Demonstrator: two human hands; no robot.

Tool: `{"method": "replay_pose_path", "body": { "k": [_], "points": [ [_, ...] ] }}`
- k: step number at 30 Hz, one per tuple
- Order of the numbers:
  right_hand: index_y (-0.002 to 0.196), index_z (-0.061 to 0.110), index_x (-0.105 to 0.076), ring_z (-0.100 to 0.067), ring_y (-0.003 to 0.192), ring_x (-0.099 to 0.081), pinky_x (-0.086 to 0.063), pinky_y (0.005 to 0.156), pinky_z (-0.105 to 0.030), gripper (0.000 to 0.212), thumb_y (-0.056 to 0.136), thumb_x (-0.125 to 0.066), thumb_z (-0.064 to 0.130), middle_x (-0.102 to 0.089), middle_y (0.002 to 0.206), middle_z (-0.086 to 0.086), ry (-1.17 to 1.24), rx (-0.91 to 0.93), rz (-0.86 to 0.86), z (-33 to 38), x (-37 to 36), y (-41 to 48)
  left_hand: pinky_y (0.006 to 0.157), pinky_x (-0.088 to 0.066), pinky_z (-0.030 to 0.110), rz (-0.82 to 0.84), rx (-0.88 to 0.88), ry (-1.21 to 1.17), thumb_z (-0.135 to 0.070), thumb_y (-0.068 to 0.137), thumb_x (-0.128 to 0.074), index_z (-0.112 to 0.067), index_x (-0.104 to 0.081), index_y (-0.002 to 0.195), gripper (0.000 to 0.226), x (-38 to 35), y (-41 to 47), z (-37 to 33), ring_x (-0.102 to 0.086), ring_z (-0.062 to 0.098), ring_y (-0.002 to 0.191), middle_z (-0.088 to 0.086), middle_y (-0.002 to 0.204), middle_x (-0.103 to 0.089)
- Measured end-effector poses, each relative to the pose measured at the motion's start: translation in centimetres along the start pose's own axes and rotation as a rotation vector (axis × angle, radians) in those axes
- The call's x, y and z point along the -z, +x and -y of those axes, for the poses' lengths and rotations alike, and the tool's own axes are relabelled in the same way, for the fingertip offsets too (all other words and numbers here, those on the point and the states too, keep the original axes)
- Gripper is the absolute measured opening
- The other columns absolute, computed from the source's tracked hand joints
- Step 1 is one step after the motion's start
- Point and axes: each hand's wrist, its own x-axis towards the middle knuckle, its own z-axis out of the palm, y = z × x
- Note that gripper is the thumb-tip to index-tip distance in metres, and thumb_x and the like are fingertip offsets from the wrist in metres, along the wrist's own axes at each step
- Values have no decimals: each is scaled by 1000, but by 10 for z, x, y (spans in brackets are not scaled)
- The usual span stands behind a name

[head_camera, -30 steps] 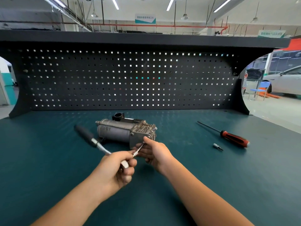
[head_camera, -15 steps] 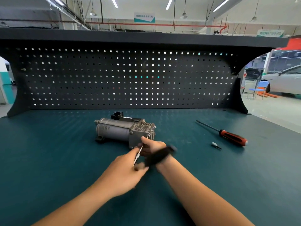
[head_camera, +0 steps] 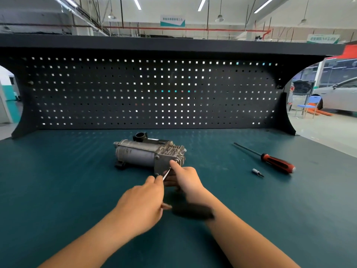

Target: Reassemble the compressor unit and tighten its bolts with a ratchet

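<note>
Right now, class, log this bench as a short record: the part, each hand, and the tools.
part: compressor unit, lying on the teal bench
left hand: grips the ratchet, its handle blurred
right hand: at the ratchet's tip, forefinger on the unit's near end; grip unclear
spare tools: red-handled screwdriver and small bit, lying right of the unit, untouched

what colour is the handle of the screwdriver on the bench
Red with black patches; the screwdriver shows best in the head view.
</note>
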Motion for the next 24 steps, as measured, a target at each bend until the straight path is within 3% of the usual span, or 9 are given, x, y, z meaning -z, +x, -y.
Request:
{"method": "replay_pose_path", "body": {
  "k": [3,7,10,13,15,16,20,22,24],
  "points": [
    [60,11,-61,-5,46,-59,-35,38,-8,35,88,-62,32,-65,55,3,-51,78,-79,-4,1,-2,67,-34,31,-9,-73,348,-18,92,-53,-6,-9,147,72,-7,5,-9,-58,26,110,9,132,-43],
    [65,10,-60,-4,46,-60,-38,42,-14,29,89,-62,26,-65,59,1,7,39,-52,-2,1,0,69,-36,29,-16,-41,273,-29,94,-47,-11,-29,137,50,-3,7,-9,-59,25,105,4,120,-54],
    [73,7,-59,-11,57,-64,-51,63,-28,22,90,-61,21,-67,61,-3,133,-50,-11,1,3,3,57,-48,25,83,113,-656,-26,96,-47,-24,-52,102,8,-6,0,-8,-62,13,64,0,89,-66],
    [74,10,-59,-8,47,-63,-39,61,-27,22,91,-59,23,-69,57,-1,180,-105,32,1,6,4,35,-44,17,326,533,-1862,-14,94,-49,-5,-59,94,13,-3,-2,-7,-53,10,39,14,78,-71],
    [74,10,-59,-7,46,-62,-37,58,-24,24,93,-55,24,-70,59,-2,229,-128,46,2,5,5,29,-40,15,321,679,-2294,-10,85,-49,3,-57,96,18,0,0,-1,-49,8,34,15,72,-68],
    [75,10,-59,-8,47,-61,-36,58,-23,25,94,-53,24,-70,60,-2,235,-127,47,2,4,5,27,-34,13,303,686,-2333,-8,81,-48,3,-56,96,20,2,1,0,-44,7,32,13,70,-67],
    [77,11,-60,-9,53,-62,-34,56,-25,27,95,-48,27,-69,59,1,141,-90,21,-1,2,4,31,-17,8,128,542,-1668,3,86,-40,3,-60,92,21,-3,4,-1,-30,7,27,6,61,-62],
    [75,12,-59,-9,51,-62,-32,50,-22,28,95,-48,29,-68,57,3,73,-68,10,-3,1,4,35,-23,14,71,384,-1200,3,88,-40,-2,-60,91,21,-5,6,4,-35,10,31,5,58,-54],
    [67,12,-56,-15,54,-60,-34,50,-22,32,92,-56,33,-65,59,-1,77,-50,-12,-4,0,4,50,-38,23,30,175,-608,-10,89,-43,-10,-54,94,12,-6,7,9,-52,15,53,5,75,-54]
  ]
}}
